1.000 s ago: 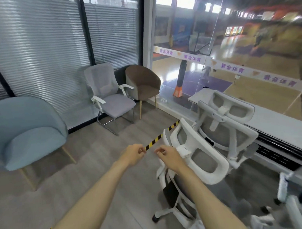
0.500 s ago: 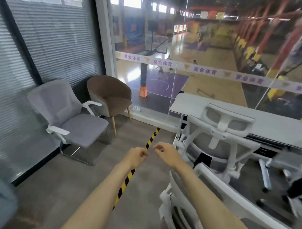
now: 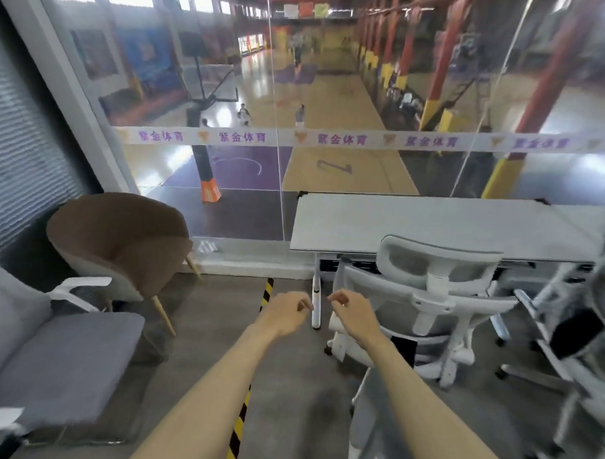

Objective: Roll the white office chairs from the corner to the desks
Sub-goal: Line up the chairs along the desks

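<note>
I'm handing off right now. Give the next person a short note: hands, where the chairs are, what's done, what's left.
Left hand and right hand: both loosely curled in front, holding nothing.
One white mesh-back office chair with headrest stands at the white desk by the glass wall, its back to the camera.
A second white chair, blurred, is at the right edge; placement unclear.
The grey armchair and brown tub chair sit to the left.
Left: check for remaining white chairs and roll them in.

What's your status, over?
Left hand and right hand empty, loosely curled. White office chair already at desk. Floor ahead clear.
</note>
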